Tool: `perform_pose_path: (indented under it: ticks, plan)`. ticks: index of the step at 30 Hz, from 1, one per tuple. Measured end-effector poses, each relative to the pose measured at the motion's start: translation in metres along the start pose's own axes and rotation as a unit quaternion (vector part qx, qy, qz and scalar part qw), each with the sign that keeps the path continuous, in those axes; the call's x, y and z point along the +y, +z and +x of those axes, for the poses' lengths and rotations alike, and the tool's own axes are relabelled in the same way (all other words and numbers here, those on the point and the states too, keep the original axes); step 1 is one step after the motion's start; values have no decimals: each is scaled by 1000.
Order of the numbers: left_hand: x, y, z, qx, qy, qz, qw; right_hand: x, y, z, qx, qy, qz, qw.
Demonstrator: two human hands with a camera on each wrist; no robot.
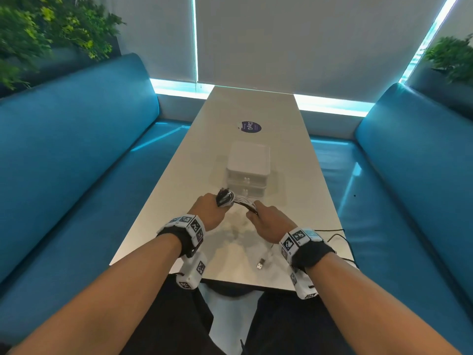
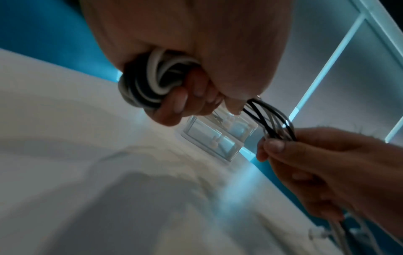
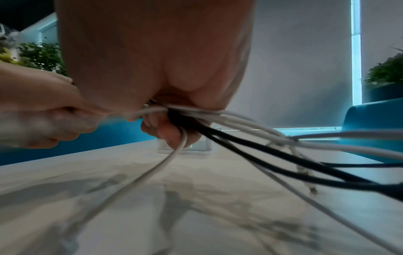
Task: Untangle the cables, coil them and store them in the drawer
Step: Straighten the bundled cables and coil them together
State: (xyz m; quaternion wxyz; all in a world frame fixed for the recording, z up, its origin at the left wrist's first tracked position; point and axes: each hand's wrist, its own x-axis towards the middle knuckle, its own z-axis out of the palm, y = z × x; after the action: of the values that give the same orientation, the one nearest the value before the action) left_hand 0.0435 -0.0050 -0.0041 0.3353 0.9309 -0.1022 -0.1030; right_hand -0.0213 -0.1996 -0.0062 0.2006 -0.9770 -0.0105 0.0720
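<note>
My left hand (image 1: 208, 210) (image 2: 174, 96) grips a coil of black and white cables (image 1: 225, 198) (image 2: 148, 81) wound round its fingers, just above the table. From that coil the cable strands (image 1: 245, 202) (image 2: 270, 119) run right into my right hand (image 1: 266, 220) (image 3: 167, 120), which pinches the bundle. Behind the right hand the loose black and white ends (image 3: 294, 155) trail back over the table. A white USB plug (image 1: 260, 264) lies near the front edge. The small clear two-drawer box (image 1: 247, 172) (image 2: 220, 136) stands just beyond both hands, its drawers closed.
The white table (image 1: 250, 108) runs between two blue benches (image 1: 76, 149) (image 1: 409, 162). A round dark sticker (image 1: 250, 127) sits further back on the table. A black cable (image 1: 340, 237) loops off the table's right edge. Plants (image 1: 51, 29) stand behind the benches.
</note>
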Motion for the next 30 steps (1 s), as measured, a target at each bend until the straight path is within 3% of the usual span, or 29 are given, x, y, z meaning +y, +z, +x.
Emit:
perform_pose_path:
  ticks: [4,9,17,21,24,25,28,30]
  plan:
    - [12,4,2,24,-61,-163,984,-9,-2,-2,-9,-12,-7,1000]
    - [33,6,2,14,-144,-362,921,-11,3,-5,-17,-8,15,1000]
    - [29,14,-7,-46,-117,-387,914,-29,1,1,19,-24,39,999]
    - [29,19,-15,-82,-136,-500,851,-42,-2,2,20,-60,47,997]
    - [38,18,-19,-101,-136,-550,818,-42,-4,4,12,-37,50,998]
    - [42,19,-19,-103,-118,-542,826,-42,-6,4,4,-34,38,999]
    - [46,24,-16,-58,-94,-427,897,-44,-7,1,-47,-68,15,996]
    - [42,27,-13,-23,-112,-389,914,-44,-3,-2,-51,-92,57,993]
